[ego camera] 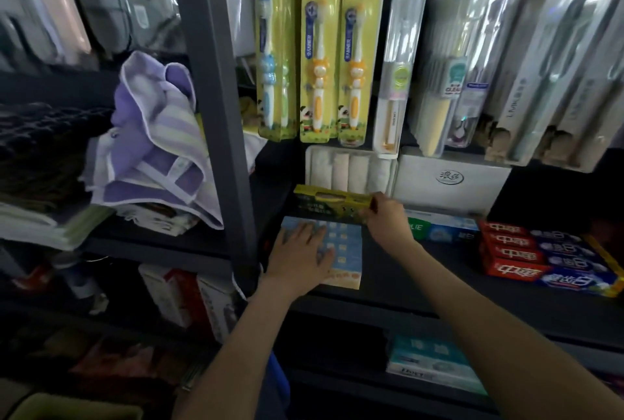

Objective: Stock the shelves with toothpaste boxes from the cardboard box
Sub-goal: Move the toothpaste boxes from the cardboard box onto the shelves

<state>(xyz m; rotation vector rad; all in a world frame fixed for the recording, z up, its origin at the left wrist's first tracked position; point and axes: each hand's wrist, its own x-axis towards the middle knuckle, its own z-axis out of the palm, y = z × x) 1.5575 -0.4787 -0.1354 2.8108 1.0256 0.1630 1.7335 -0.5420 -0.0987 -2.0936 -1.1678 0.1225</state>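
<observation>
On the dark shelf [422, 271] lies a row of light-blue toothpaste boxes [347, 251], side by side. My left hand [300, 252] rests flat on top of them, fingers spread. Behind them a yellow toothpaste box [331, 198] lies crosswise, and my right hand [388, 217] grips its right end. Further right on the same shelf sit a green-and-blue toothpaste box [442, 229] and a stack of red-and-blue toothpaste boxes [540, 257]. The cardboard box is not in view.
Toothbrush packs [320, 58] hang above the shelf. A white box [452, 180] and a pack of rolled cloths [351, 168] stand at the back. A grey upright post [223, 116] borders the left, with purple towels [155, 149] beyond. Teal boxes [435, 362] lie on the lower shelf.
</observation>
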